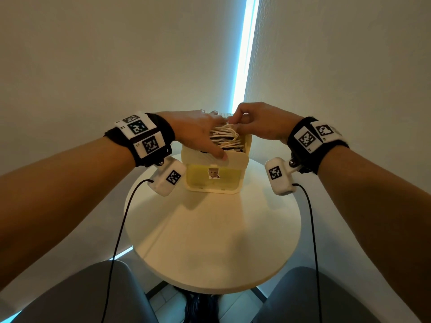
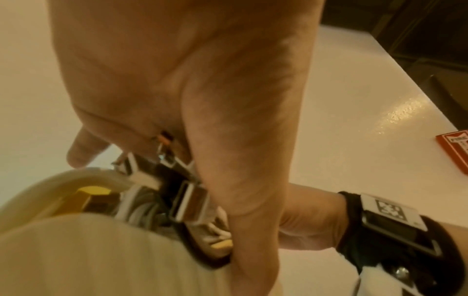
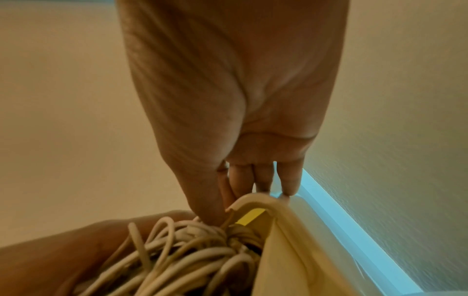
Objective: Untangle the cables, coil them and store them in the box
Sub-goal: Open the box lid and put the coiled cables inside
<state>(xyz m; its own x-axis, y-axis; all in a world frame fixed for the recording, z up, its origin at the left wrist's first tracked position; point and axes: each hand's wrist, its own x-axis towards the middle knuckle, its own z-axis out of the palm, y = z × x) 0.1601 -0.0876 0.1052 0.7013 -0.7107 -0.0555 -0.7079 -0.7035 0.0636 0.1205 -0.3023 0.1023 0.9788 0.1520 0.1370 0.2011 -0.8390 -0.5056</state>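
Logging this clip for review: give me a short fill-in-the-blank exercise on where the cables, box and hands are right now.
1. The white cables lie bundled in the open ____.
2. The box stands on a ____ table.
3. The left hand lies over the cables, its thumb on the box's near ____.
4. The right hand pinches the cables at the box's ____ side.

Missing words: box; round; rim; far

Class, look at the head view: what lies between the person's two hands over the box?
In the head view, a bundle of white cables fills the gap between the left hand and right hand, sitting in the top of the open box.
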